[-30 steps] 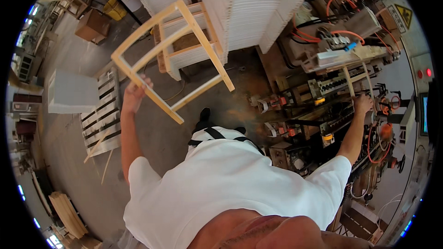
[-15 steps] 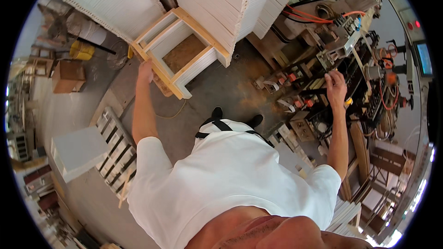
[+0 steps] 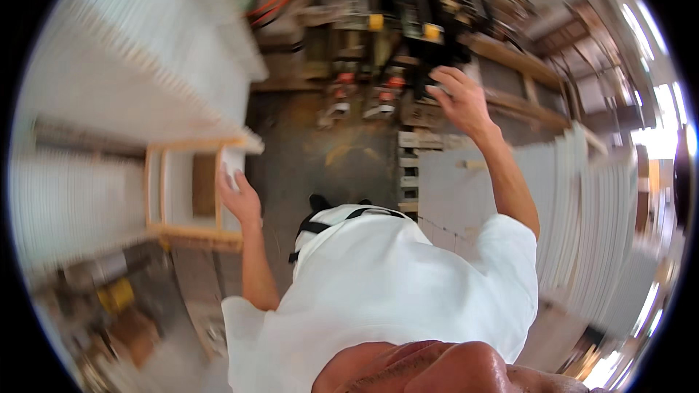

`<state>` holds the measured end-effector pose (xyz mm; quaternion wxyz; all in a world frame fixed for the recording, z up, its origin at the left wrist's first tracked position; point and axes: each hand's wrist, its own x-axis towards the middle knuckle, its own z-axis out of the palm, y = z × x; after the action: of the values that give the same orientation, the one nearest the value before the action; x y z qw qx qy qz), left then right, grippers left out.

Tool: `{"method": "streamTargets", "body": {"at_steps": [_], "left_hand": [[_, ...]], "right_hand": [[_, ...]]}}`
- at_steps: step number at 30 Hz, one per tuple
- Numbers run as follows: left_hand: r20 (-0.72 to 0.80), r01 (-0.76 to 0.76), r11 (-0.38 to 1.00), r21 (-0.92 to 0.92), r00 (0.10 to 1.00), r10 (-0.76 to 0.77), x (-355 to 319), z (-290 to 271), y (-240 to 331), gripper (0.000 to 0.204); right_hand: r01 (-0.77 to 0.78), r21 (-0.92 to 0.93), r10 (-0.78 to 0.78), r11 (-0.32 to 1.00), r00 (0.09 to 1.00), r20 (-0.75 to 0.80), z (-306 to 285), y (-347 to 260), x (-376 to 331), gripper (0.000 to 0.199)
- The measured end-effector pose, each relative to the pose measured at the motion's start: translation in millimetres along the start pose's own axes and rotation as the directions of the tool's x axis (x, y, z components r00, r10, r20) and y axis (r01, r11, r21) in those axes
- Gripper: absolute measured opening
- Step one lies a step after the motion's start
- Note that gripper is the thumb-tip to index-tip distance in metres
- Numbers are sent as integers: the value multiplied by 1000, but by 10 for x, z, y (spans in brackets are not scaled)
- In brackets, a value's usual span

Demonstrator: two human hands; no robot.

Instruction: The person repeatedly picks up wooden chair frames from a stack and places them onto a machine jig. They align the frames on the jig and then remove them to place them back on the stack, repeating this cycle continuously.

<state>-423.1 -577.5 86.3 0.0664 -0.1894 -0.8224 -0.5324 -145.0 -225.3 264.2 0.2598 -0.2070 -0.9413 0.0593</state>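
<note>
Wooden frame (image 3: pixel 191 231) is sitting at the person's left, light-wood bars showing, pale surfaces and a brown patch (image 3: pixel 204 185) showing through its openings. It is nestling in the corner between two white stacks: a tall one (image 3: pixel 145 65) is rising on its upper side, a ribbed one (image 3: pixel 80 196) is standing just beyond its far end.

Left hand (image 3: pixel 242 200) is lying over the frame's near bar, open, fingers extending and slightly spreading, not closing around anything; blur is hiding whether the fingertips are touching the wood. Right hand (image 3: pixel 460 102) is hanging in the air well apart from the frame, half open, fingers loosely curling, holding nothing that is showing. It is nearest to the lower side of a machine bench (image 3: pixel 378 40).

Bench is running across the top, blurring: yellow parts (image 3: pixel 375 22) are sitting on it, red-orange clamps (image 3: pixel 346 78) are sticking out below, orange hoses (image 3: pixel 277 1) are bending at its left.

Right of the feet, a slatted pallet edge (image 3: pixel 409 175) is showing beside a flat pale panel (image 3: pixel 451 182); more white pieces (image 3: pixel 575 211) are standing in rows beyond the right forearm. Lower left, a yellow container (image 3: pixel 116 295) and a brown box (image 3: pixel 133 335) are resting near each other. Person is wearing a white shirt (image 3: pixel 393 284) and standing on a grey floor (image 3: pixel 291 131).
</note>
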Motion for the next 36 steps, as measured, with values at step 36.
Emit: {"method": "streamTargets", "body": {"at_steps": [36], "left_hand": [[769, 573, 731, -371, 631, -104, 524, 4086, 2088, 39]], "right_hand": [[-859, -380, 631, 344, 511, -584, -4178, -329, -2702, 43]]}}
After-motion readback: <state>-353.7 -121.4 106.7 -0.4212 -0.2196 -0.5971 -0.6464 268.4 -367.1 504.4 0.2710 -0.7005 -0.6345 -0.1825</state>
